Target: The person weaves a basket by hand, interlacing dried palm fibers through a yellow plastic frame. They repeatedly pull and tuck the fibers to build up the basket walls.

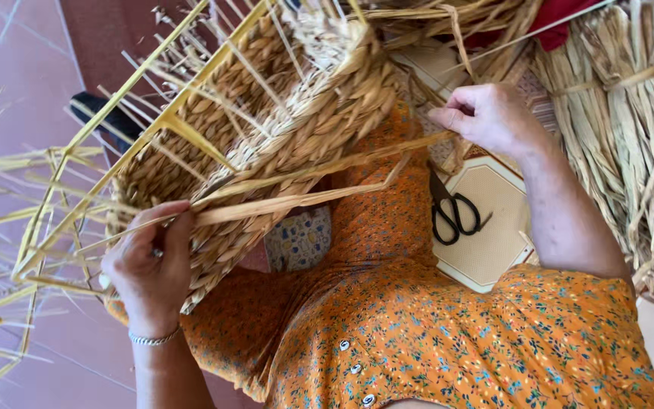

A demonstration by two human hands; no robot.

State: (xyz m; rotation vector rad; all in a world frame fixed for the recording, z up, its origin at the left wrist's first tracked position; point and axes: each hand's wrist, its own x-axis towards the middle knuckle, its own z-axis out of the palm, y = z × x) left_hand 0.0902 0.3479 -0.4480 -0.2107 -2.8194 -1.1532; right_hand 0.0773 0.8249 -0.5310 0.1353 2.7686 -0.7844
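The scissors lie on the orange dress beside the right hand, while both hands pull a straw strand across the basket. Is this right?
Not quite. The head view shows the scissors lying on a pale mat, not on the dress. The rest holds: the left hand and right hand pull a straw strand across the basket.

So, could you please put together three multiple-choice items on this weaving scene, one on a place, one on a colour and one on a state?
1. Where do the scissors lie?
A. inside the basket
B. on the pale tile between the person's arms
C. in the left hand

2. What colour is the person's dress?
A. plain blue
B. orange with small flowers
C. black

3. What is the right hand doing?
A. pinching a flat straw strand
B. resting open on the floor
C. holding the scissors

Answers: 1 B, the black scissors rest on the tile. 2 B, the fabric is orange and flowered. 3 A, its fingers grip the strand that runs to the woven basket, which the left hand steadies.
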